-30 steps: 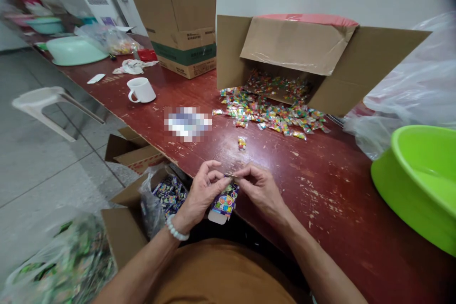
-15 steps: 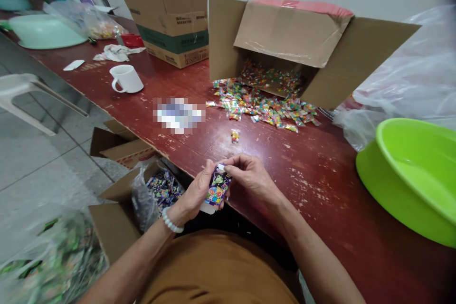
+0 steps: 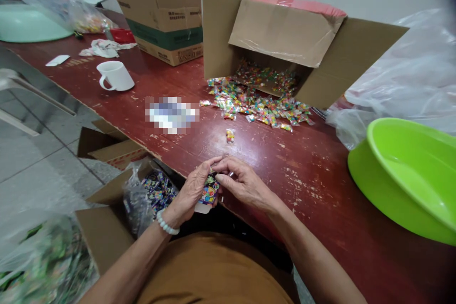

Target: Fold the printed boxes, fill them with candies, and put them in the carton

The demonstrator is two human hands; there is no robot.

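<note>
My left hand [image 3: 192, 192] grips a small purple printed box [image 3: 208, 192] at the near edge of the red wooden table [image 3: 320, 185]. My right hand [image 3: 242, 183] is closed with its fingertips pressing on the top of the same box. A single wrapped candy [image 3: 230, 135] lies on the table just beyond my hands. Farther back, a pile of colourful wrapped candies [image 3: 256, 104] spills out of a cardboard box lying on its side [image 3: 295, 42].
A green plastic basin [image 3: 409, 175] sits at the right, with a clear plastic bag [image 3: 402, 80] behind it. A white mug [image 3: 114, 76] and an upright carton [image 3: 160, 9] stand at the left. Below the table edge, an open carton [image 3: 117, 209] holds purple boxes.
The purple box has turned from hanging below my fingers to being held upright in my left hand, and my right fingers have come down onto its top. The view has shifted slightly.
</note>
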